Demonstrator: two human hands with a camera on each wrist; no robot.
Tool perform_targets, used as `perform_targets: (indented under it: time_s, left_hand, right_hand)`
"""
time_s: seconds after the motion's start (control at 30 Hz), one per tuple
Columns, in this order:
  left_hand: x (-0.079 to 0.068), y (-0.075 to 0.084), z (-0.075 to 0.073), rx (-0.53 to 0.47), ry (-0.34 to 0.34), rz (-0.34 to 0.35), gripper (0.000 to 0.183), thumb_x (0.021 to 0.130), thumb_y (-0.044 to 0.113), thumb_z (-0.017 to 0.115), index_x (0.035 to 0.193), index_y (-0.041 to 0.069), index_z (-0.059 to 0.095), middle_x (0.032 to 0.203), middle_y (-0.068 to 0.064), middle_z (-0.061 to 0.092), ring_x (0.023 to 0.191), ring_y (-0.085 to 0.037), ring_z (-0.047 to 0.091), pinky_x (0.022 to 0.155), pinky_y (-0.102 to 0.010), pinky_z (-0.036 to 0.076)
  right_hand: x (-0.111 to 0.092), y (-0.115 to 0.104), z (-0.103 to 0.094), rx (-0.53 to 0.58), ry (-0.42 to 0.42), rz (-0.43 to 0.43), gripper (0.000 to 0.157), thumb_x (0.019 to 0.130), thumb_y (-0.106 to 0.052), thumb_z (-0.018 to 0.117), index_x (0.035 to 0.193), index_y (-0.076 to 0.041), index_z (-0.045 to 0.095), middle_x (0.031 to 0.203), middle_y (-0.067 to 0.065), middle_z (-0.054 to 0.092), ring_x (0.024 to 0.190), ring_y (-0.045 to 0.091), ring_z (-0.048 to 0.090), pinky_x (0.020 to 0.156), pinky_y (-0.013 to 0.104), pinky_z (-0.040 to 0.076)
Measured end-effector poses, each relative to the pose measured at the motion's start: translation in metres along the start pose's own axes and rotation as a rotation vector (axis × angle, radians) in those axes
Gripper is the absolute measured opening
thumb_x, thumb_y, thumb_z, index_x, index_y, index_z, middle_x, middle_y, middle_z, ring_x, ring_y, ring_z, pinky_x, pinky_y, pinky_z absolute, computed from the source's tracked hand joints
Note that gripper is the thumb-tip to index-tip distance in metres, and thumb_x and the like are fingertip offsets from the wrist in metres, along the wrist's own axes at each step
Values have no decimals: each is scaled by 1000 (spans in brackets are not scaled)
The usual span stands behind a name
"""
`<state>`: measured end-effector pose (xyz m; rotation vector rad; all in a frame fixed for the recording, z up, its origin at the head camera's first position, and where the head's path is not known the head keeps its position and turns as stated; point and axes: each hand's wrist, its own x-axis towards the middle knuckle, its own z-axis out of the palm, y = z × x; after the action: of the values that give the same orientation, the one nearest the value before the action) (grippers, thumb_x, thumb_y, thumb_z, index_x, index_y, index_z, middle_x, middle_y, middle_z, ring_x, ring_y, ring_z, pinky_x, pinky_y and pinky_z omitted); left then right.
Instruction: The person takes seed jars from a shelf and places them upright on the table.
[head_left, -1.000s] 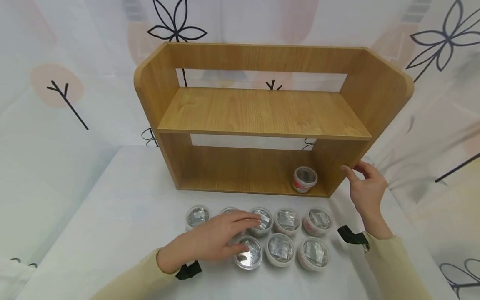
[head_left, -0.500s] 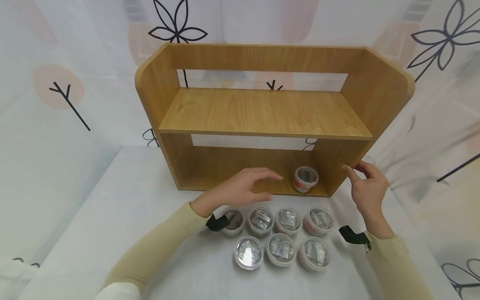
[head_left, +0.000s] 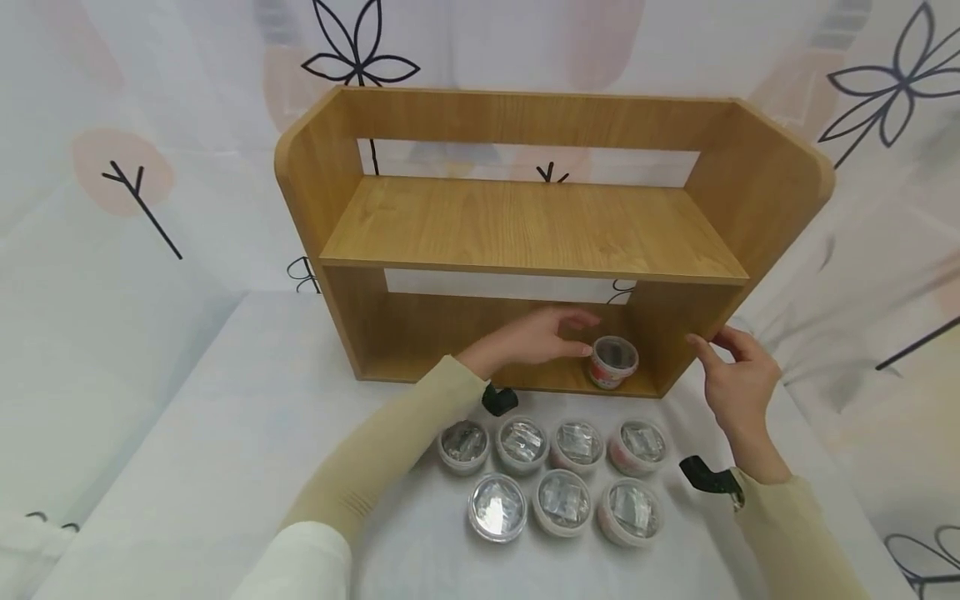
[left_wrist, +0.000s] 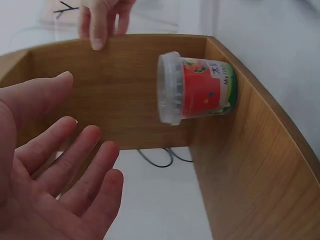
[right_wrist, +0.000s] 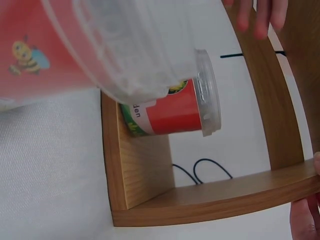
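A lidded plastic cup [head_left: 613, 362] with a red label stands upright on the lower board of a wooden shelf [head_left: 525, 225], near its right side panel. My left hand [head_left: 536, 337] reaches into the lower compartment just left of the cup. In the left wrist view, my left hand [left_wrist: 65, 165] has its fingers spread, holding nothing, with a gap to the cup [left_wrist: 200, 90]. My right hand [head_left: 738, 375] pinches the front edge of the shelf's right side panel between thumb and fingers. Only part of my right hand [right_wrist: 304, 220] shows in the right wrist view.
Several similar cups with clear lids, such as one at the front [head_left: 498, 507] and one at the back right [head_left: 637, 447], stand in two rows on the white table [head_left: 187, 467] before the shelf. The left forearm [head_left: 390, 442] crosses beside them. A patterned cloth [head_left: 150, 67] hangs behind.
My left hand has moved from above the cups on the table, up and right into the lower compartment beside the standing cup. My right hand keeps its grip on the side panel.
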<state>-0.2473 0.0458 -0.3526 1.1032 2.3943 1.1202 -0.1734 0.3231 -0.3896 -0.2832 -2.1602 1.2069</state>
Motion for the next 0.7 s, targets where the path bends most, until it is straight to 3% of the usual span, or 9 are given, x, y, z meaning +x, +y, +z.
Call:
perform_targets:
  time_s: [0.4,0.57,0.7]
  left_hand:
    - [44,-15,18,-114,-43,-102,59,89,26,77,142,13,55,141,-3,55,127,-16,51,95,-19,43]
    - [54,-18,28,-121,-85,-84,57,87,17,78,140,11,57,145,-2,50,132,-14,44,97,-19,41]
    - [58,-22,38,-133,-127,-75,56,86,10,78,138,9,59,134,-4,58,118,-11,51,90,-15,42]
  right_hand:
    - [2,3,3,34,24,-22,37,86,-23,80,114,1,73,88,-22,62,89,-3,58,89,16,47]
    - [1,1,3,26,13,10,38,87,-25,79,115,0,72,89,-21,62,90,-2,57,89,17,47]
    - [0,1,3,25,16,14,38,87,-25,79,114,1,72,88,-21,61,90,-1,58,88,17,47]
